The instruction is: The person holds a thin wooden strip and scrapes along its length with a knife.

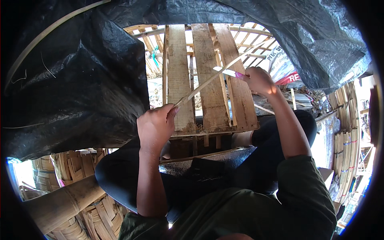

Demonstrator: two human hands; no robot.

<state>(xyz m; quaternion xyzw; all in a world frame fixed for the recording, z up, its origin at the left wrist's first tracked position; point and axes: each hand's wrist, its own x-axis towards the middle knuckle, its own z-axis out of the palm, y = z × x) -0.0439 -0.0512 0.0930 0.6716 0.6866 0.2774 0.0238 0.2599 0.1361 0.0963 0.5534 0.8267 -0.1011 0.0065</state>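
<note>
My left hand (pixel 157 125) is closed around the near end of a long, thin bamboo strip (pixel 206 83). The strip slants up and away to the right, above a low table of wooden planks (pixel 205 60). In my right hand (pixel 260 81) is a knife (pixel 228 72) with a pale blade and a pinkish-purple part by the fingers. Its blade points left and meets or crosses the strip near the middle; whether it cuts into it I cannot tell. My right fingers wrap the handle and hide most of it.
Dark plastic sheeting (pixel 92 88) hangs at the left and across the top. A thick bamboo pole (pixel 64 204) lies at lower left, beside woven bamboo pieces (pixel 96 218). Bundled bamboo strips (pixel 346 160) stand at the right. A printed sack (pixel 282 66) sits beyond the table.
</note>
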